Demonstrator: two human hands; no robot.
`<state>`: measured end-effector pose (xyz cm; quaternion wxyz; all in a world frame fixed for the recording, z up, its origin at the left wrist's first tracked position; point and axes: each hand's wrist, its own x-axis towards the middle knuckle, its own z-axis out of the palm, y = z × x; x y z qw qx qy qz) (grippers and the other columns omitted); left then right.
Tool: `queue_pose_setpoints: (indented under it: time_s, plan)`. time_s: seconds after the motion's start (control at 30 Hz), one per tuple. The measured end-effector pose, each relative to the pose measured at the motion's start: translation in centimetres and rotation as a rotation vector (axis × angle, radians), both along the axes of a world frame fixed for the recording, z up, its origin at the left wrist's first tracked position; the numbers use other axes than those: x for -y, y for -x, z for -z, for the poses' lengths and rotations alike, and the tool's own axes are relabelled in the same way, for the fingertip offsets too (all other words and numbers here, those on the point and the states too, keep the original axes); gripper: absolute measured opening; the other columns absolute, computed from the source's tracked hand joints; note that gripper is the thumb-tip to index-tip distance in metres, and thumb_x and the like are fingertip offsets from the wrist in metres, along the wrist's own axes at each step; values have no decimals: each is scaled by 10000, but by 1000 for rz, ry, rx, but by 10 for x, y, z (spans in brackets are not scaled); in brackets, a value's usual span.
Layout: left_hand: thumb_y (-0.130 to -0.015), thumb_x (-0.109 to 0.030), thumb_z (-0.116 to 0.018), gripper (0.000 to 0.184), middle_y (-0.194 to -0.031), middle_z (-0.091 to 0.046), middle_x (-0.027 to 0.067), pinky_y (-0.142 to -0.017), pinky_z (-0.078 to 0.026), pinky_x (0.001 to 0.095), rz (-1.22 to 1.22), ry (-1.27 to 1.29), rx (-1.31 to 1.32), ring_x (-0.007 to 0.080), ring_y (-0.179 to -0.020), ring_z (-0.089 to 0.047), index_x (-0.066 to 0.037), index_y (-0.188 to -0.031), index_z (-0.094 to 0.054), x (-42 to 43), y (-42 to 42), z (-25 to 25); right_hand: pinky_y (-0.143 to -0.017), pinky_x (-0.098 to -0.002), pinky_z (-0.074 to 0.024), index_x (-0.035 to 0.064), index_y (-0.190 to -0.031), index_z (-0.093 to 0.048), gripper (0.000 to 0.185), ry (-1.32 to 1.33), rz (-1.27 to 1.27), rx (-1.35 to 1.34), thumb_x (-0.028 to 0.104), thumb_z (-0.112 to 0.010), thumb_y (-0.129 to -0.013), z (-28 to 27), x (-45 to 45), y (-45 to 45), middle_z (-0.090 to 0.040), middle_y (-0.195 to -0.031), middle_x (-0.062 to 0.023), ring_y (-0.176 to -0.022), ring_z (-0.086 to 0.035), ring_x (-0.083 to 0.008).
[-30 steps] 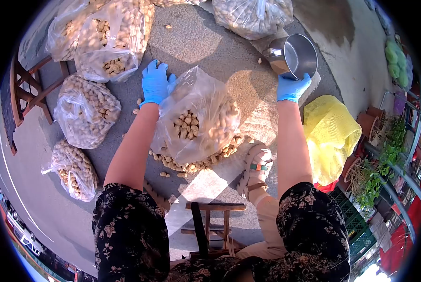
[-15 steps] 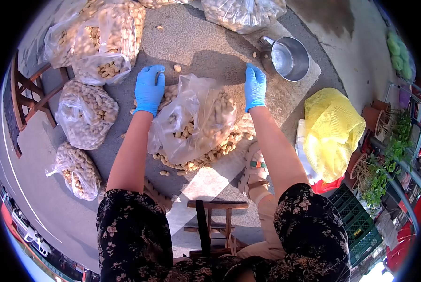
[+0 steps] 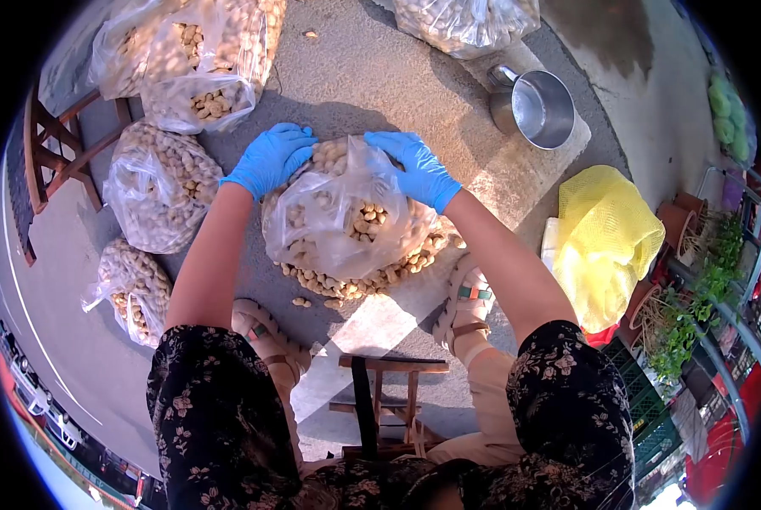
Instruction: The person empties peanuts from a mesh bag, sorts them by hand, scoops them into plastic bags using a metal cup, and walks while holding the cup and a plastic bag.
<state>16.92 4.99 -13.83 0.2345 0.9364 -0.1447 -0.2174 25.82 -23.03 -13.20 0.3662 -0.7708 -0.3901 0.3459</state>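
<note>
A clear plastic bag of peanuts (image 3: 333, 229) stands on the ground between my feet, its mouth partly open with peanuts showing. My left hand (image 3: 273, 158), in a blue glove, rests against the bag's far left side, fingers stretched toward the right. On the far right side, my gloved right hand (image 3: 413, 168) lies on the plastic with its fingers extended. Loose peanuts (image 3: 338, 287) are spread under and around the near edge of the bag. A metal mug (image 3: 543, 110) stands on a pale slab, apart from my right hand.
More peanut bags (image 3: 161, 187) stand along the left, with others at the far left and top. A wooden stool (image 3: 393, 367) is below me. On the right are a yellow mesh bag (image 3: 603, 246), potted plants (image 3: 673, 336) and a green crate (image 3: 652, 433). A wooden frame (image 3: 57, 149) stands far left.
My right hand let go of the metal mug, which now stands on the slab, and moved left to the bag. My left hand has shifted onto the bag's far side.
</note>
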Motion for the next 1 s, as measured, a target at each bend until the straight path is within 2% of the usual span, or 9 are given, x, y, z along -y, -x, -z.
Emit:
queue_pose_setpoints:
  time_s: [0.1, 0.33, 0.47, 0.5, 0.63, 0.73, 0.87, 0.93, 1.0]
  plan:
    - [-872, -338, -515, 484, -1272, -495, 167, -997, -353, 397, -328, 126, -88, 347, -1165, -455, -87, -1284, -478, -12, 68, -16, -991, -423, -339, 135, -1350, -386, 670, -98, -64, 29, 292, -648, -753, -19, 21, 3, -422, -1343, -115, -1185, -410, -340]
    - [-791, -450, -611, 719, -1413, -300, 179, -1048, -243, 462, -396, 257, 221, 362, -1255, -332, -115, -1369, -345, 61, 121, -95, -1063, -486, -187, 89, -1434, -168, 1291, -71, -242, 106, 624, -768, -424, -87, 29, 53, -358, -1371, -144, -1228, -364, -360]
    - [-818, -297, -635, 413, -1171, -527, 120, -944, -353, 422, -168, 48, 311, 281, -1082, -488, -87, -1160, -537, 73, 123, -81, -972, -469, -300, 77, -1245, -487, 627, 180, -335, 719, 341, -703, -720, -55, 34, 84, -500, -1209, -86, -1136, -441, -315]
    - [-820, -232, -650, 317, -1082, -588, 95, -900, -400, 400, -107, 51, 359, 265, -1006, -542, -79, -1090, -582, 70, 125, -68, -868, -426, -397, 70, -1038, -605, 238, 93, -212, 494, 131, -609, -808, -54, 41, 80, -581, -1029, -70, -992, -531, -285]
    - [-855, -79, -594, 80, -756, -588, 27, -629, -438, 234, -750, 454, 381, 124, -648, -530, -45, -924, -617, 67, 107, -80, -749, -325, -484, 39, -976, -616, 168, -428, 433, -140, 22, -550, -823, -36, 45, 71, -622, -899, -87, -821, -594, -214]
    - [-873, -120, -582, 115, -756, -599, 25, -636, -448, 253, -1025, 672, 259, 117, -690, -558, -33, -931, -628, 45, 67, -109, -776, -287, -473, 28, -983, -616, 177, -494, 616, -474, 7, -533, -828, -79, 16, 31, -626, -947, -56, -868, -573, -145]
    - [-893, -121, -564, 145, -786, -611, -3, -653, -440, 212, -1161, 940, 398, 70, -704, -534, -12, -951, -639, 26, 11, -145, -770, -249, -475, 19, -1028, -609, 184, -646, 598, -215, 15, -525, -864, -120, -27, -25, -623, -948, -38, -867, -572, -126]
    - [-891, -113, -562, 144, -802, -618, -2, -670, -439, 201, -1107, 948, 520, 72, -711, -536, -9, -952, -642, 21, -9, -155, -759, -247, -491, 10, -1058, -589, 196, -950, 623, -646, 13, -488, -890, -127, -36, -48, -618, -955, -41, -861, -577, -124]
    - [-891, -117, -562, 151, -815, -624, 2, -685, -442, 202, -1081, 922, 563, 76, -721, -539, -7, -954, -643, 17, -23, -145, -772, -255, -499, 1, -1055, -572, 191, -857, 600, -533, 8, -468, -895, -109, -40, -67, -609, -969, -56, -861, -579, -128]
